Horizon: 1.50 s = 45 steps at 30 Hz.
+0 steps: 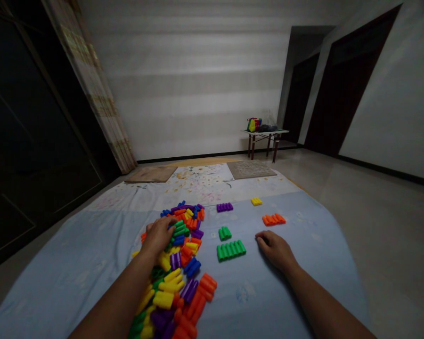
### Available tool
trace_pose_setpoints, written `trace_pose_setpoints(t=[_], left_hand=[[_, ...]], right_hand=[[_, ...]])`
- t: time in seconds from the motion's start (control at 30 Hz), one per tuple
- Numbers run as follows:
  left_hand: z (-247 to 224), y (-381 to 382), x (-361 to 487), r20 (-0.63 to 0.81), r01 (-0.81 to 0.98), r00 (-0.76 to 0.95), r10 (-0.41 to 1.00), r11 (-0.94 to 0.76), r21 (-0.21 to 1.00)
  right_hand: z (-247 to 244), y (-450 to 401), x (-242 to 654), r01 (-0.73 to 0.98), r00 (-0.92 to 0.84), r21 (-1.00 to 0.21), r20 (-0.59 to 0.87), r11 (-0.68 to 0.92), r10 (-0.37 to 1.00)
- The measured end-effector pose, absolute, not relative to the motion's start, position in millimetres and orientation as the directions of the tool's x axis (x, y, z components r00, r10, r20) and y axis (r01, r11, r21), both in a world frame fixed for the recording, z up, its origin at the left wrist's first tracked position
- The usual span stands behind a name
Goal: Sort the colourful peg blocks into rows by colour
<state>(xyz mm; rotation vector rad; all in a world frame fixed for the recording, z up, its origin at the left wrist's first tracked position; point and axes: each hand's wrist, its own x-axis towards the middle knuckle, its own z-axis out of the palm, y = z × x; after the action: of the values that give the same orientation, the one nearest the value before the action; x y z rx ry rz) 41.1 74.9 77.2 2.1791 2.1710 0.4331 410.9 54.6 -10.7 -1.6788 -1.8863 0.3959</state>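
Note:
My left hand (159,234) reaches into a long pile of coloured plastic pieces (172,282), its fingers curled down at a green piece (180,228) in the upper part. My right hand (274,247) rests on the blue cloth with its fingers curled in; whether anything is under them is hidden. Between the hands lie a larger green row (231,250) and a smaller green group (225,233). Farther back are a purple row (224,207), a yellow group (256,201) and an orange row (273,220).
The blue cloth (268,301) covers the near table, with a white floral cloth (198,186) beyond. A brown board (151,174) and a grey mat (250,169) lie at the far edge. A small table (282,131) with bags stands by the wall.

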Motion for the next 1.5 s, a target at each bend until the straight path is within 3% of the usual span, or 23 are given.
trace_pose_setpoints(t=[0.17,0.33,0.63,0.9,1.1,1.5], left_hand=[[84.3,73.3,39.6,0.093,0.93,0.126,0.988,-0.151,0.335],[76.3,70.0,40.9,-0.045,0.942,0.174,0.984,-0.154,0.299],[77.2,62.0,46.1,-0.046,0.944,0.183,0.982,-0.163,0.287],[81.6,53.0,53.5,-0.068,0.97,0.188,0.98,-0.174,0.171],[96.6,37.8,88.0,-0.01,0.915,0.345,0.939,-0.334,0.226],[62.2,37.1,127.8,-0.157,0.842,0.517,0.841,-0.468,0.269]], right_hand=[[-11.2,56.2,411.2,0.8,-0.049,-0.575,0.218,0.169,0.975],[-11.8,56.4,410.8,0.794,-0.045,-0.584,0.216,0.166,0.975],[-8.3,54.1,409.8,0.8,-0.028,-0.584,0.198,0.141,0.98],[-3.9,52.6,408.6,0.798,-0.028,-0.586,0.191,0.137,0.981],[-4.4,53.0,408.6,0.801,-0.023,-0.584,0.189,0.131,0.982],[-2.7,53.6,409.4,0.795,-0.032,-0.593,0.166,0.126,0.986]])
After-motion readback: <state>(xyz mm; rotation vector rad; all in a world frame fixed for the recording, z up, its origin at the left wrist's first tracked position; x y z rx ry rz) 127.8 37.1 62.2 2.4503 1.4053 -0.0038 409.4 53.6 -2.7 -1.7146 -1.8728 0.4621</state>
